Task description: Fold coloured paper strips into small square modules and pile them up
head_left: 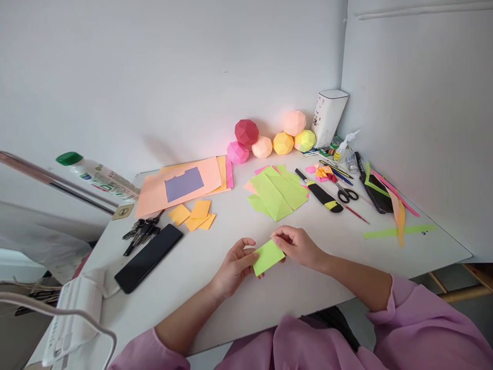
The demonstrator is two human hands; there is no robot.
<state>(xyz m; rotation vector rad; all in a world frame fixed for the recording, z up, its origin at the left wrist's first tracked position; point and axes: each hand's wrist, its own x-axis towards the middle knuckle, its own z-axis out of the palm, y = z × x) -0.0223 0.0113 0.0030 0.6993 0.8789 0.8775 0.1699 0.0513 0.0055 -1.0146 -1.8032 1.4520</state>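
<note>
Between my two hands is a small lime-green paper rectangle (268, 257), held above the white table near its front edge. My left hand (239, 261) pinches its left edge, thumb on top and fingers underneath. At the upper right corner my right hand (296, 243) grips it between thumb and fingers. Whether it is one sheet or several layers, I cannot tell. Just beyond my hands lies a loose pile of lime-green paper pieces (279, 192), some with crease lines. Several small orange paper rectangles (201, 209) lie to the left.
Faceted paper balls (246, 132) stand along the wall. A utility knife (323, 197), scissors (347, 194), pens and a glue bottle (341, 150) lie to the right. On the left are a black phone (149, 258), keys (142, 232) and large coloured sheets (154, 192).
</note>
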